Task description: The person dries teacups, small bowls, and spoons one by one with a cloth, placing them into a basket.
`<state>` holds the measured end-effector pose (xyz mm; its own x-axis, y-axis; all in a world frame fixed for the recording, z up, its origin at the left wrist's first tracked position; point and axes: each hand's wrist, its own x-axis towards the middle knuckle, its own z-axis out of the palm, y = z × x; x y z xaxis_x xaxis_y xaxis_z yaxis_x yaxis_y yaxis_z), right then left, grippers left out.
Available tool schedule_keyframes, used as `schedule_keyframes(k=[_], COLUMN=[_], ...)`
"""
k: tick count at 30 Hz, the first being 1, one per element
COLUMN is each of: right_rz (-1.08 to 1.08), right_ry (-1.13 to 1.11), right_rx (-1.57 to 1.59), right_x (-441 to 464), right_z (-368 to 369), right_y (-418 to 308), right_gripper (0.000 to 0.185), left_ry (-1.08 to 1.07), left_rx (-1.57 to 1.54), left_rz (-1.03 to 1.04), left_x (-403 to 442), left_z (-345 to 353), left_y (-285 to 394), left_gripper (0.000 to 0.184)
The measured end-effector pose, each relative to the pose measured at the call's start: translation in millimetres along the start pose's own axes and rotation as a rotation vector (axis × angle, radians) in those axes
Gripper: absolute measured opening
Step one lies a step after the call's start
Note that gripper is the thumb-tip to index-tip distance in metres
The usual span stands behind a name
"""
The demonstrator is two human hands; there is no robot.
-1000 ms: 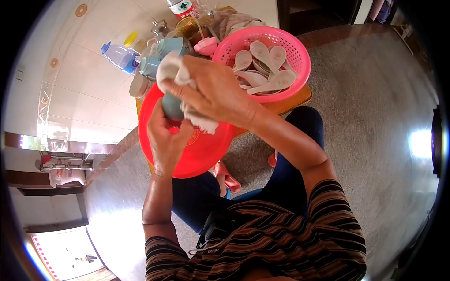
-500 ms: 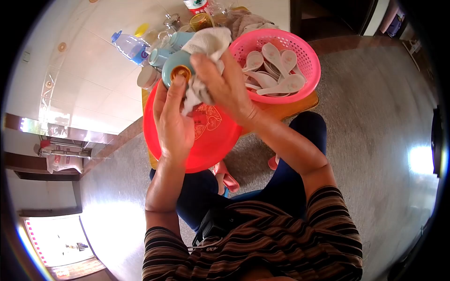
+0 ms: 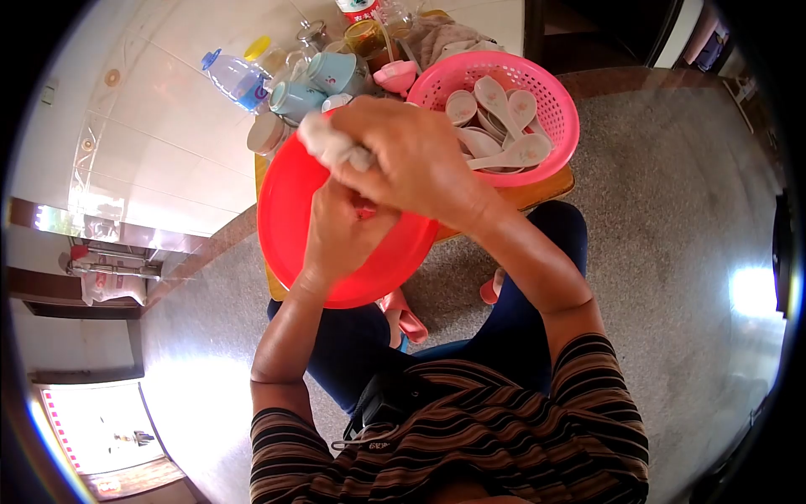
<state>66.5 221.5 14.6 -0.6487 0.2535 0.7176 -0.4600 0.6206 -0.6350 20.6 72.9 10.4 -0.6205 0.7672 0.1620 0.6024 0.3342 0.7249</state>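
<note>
White crumpled cloth [image 3: 329,144] is gripped in the right hand [image 3: 413,153] above a smooth red basin [image 3: 284,214], its long axis slanting, bunched end toward upper left. Beneath, the left hand [image 3: 340,231] is partly covered; I cannot tell what it grasps. Characters on a red bottle label [image 3: 359,11] are illegibly small. Patterned spoons [image 3: 527,149] lie in a perforated pink basket [image 3: 556,101].

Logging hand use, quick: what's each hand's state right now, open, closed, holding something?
Left hand: fingers mostly hidden; open, closed or holding something cannot be told.
Right hand: closed on a white cloth.
</note>
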Motion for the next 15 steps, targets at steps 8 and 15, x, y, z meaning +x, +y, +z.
schedule_keyframes(k=[8, 15], right_rz=[0.183, -0.13], right_ry=[-0.027, 0.378], right_rx=[0.534, 0.04], right_x=[5.0, -9.7], right_z=[-8.3, 26.5], right_y=[-4.8, 9.6], right_gripper=[0.023, 0.036], left_ry=[0.093, 0.034], left_rx=[-0.829, -1.461], left_rz=[0.071, -0.04], left_x=[2.0, 16.0], left_z=[-10.2, -4.2], left_y=[21.3, 5.5], left_gripper=[0.038, 0.039])
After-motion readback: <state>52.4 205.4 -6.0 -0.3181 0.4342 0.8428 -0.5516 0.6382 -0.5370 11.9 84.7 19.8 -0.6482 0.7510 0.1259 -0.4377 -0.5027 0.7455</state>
